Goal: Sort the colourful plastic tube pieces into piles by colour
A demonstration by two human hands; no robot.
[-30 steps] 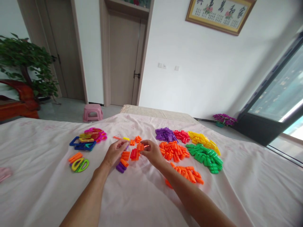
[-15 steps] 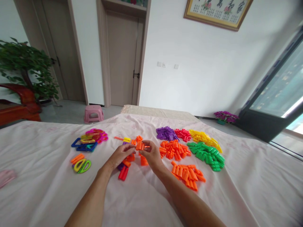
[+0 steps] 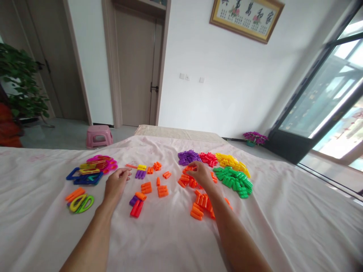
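Note:
My left hand (image 3: 115,184) hovers over the cloth at the left with its fingers curled together, nothing visible in them. Just beyond its fingertips lies a thin orange-red strip (image 3: 131,166) beside joined yellow (image 3: 141,167) and purple (image 3: 140,174) tube-shaped plastic blocks. My right hand (image 3: 200,174) reaches into a pile of orange tube blocks (image 3: 184,180), thumb and fingers closed around an orange block that they partly hide. Between the hands lie small orange groups (image 3: 163,191), (image 3: 146,187) and a single orange set (image 3: 166,175). Nearer me is a red, purple and orange cluster (image 3: 136,208).
Purple (image 3: 188,157), red (image 3: 208,158), yellow (image 3: 232,163) and green (image 3: 235,181) block piles lie at the right, with more orange blocks (image 3: 197,211) nearer me. Left are flat coloured frames (image 3: 98,166) and yellow-green rings (image 3: 81,204). A pink stool (image 3: 99,136) stands beyond the cloth-covered table (image 3: 164,241).
My hands have parted from the orange block they both held, which now lies on the cloth. The left hand moved left, the right hand right to the orange pile. The view shifted right.

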